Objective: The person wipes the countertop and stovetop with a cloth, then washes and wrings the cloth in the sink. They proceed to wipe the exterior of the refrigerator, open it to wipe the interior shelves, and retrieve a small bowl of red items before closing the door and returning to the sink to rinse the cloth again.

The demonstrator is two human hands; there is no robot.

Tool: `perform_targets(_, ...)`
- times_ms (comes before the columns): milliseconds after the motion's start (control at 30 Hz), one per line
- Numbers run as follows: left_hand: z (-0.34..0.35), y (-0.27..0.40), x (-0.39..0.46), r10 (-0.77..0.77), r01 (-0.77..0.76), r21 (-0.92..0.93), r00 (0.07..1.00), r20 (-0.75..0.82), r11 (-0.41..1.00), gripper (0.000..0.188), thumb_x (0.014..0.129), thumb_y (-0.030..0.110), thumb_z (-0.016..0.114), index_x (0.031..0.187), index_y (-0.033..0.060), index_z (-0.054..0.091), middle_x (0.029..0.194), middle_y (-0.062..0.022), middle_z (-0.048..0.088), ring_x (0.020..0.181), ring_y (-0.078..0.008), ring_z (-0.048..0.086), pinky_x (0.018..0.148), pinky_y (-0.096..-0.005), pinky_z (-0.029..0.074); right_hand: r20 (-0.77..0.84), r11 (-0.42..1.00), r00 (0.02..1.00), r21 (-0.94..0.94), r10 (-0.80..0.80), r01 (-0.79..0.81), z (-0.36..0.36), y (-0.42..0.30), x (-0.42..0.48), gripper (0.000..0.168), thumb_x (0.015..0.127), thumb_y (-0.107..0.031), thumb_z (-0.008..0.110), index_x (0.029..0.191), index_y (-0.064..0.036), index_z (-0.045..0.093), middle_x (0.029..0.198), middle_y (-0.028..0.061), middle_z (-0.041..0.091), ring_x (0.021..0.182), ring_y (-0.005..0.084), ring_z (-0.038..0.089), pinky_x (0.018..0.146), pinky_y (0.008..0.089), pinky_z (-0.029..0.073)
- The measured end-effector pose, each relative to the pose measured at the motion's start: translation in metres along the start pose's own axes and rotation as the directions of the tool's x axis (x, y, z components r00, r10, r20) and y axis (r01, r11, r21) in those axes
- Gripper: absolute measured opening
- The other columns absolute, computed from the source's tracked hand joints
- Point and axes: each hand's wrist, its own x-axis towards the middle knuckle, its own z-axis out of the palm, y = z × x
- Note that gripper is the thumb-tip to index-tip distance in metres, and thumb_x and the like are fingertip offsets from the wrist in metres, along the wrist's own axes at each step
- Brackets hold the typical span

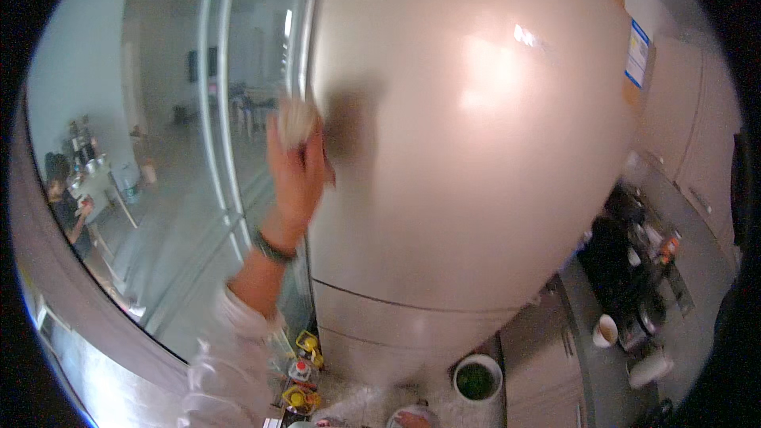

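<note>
My left hand (297,160) is raised, its fingers around a pale, blurred cloth or sponge (297,122). A dark band (273,248) circles the wrist, below which is a light, shiny sleeve (232,362). The hand is at the left edge of a tall, pale, glossy refrigerator (434,202), beside the metal frame of a glass sliding door (223,71). A shadow falls on the refrigerator just right of the hand. Whether the cloth or sponge touches the surface is unclear. My right hand is out of view.
Oil bottles with yellow caps (300,395) stand on the floor below. Near them is a white bucket (477,377) with green contents. At right, a grey counter (600,380) holds a cup (605,331) and dark cookware. Through the glass, a person (68,208) sits by a table.
</note>
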Motion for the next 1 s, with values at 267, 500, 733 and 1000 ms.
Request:
perform_targets(267,0.046,0.008,0.003,0.393,-0.406,0.410,0.912,0.120,0.817,0.049,0.085,0.030,0.044,0.127,0.0052,0.040,0.132,-0.0180,0.036,0.126,-0.0367,0.026,0.100,-0.0496,0.019,0.149,0.990,0.981,-0.081,0.127,-0.116,0.007,-0.036,-0.032,0.034,0.085,-0.014,0.039,0.117,-0.006,0.050,0.120,0.0145,0.049,0.109,0.0267,0.048,0.094,0.0349,0.038)
perform_targets(500,-0.011,-0.030,-0.340,0.188,-0.645,0.024,0.258,0.948,0.764,0.033,0.078,0.024,0.050,0.110,0.0166,0.054,0.104,-0.0056,0.053,0.098,-0.0211,0.049,0.085,-0.0474,0.033,0.398,0.700,0.868,-0.528,-0.297,0.481,0.079,0.100,0.026,0.036,0.088,-0.023,0.042,0.117,-0.002,0.048,0.121,0.0178,0.047,0.109,0.0297,0.047,0.092,0.0344,0.039)
perform_targets(733,-0.085,-0.005,-0.388,-0.740,0.364,0.650,0.235,0.630,0.668,0.027,0.085,0.024,0.046,0.106,0.0084,0.049,0.082,-0.0204,0.059,0.072,-0.0351,0.058,0.058,-0.0444,0.046,0.309,0.761,0.917,-0.522,-0.252,0.385,0.063,0.126,0.017,0.042,0.087,-0.027,0.046,0.121,-0.001,0.044,0.122,0.0179,0.046,0.109,0.0304,0.048,0.090,0.0349,0.041)
perform_targets(1000,-0.097,0.080,-0.401,-0.373,0.663,0.362,-0.133,0.918,0.656,0.034,0.088,0.024,0.047,0.118,0.0102,0.045,0.089,-0.0148,0.057,0.083,-0.0314,0.057,0.070,-0.0364,0.046,-0.288,0.710,0.948,0.639,-0.137,0.297,-0.022,-0.149,-0.094,0.048,0.082,-0.017,0.059,0.125,-0.005,0.041,0.117,0.0127,0.051,0.107,0.0237,0.050,0.090,0.0329,0.041)
